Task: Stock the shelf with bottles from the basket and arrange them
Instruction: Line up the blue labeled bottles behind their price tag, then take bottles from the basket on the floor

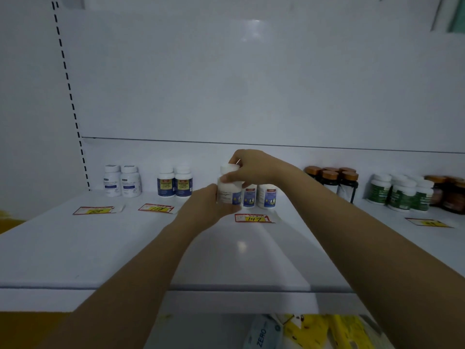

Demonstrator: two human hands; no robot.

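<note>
A white bottle [228,190] with a blue label stands at the middle of the white shelf [75,248], held by both hands. My left hand [205,206] grips its lower body from the left. My right hand [247,170] curls over its cap and shoulder from the right. Just behind and to the right stand two matching white bottles [259,196], above the price tag marked 147 [254,218].
Along the back stand two white bottles [122,181], two blue-labelled bottles [175,182], dark bottles with copper caps [332,181], green-labelled bottles [400,195] and brown jars [450,195]. Price tags [156,208] lie in front. Yellow packages [309,331] show below the shelf edge.
</note>
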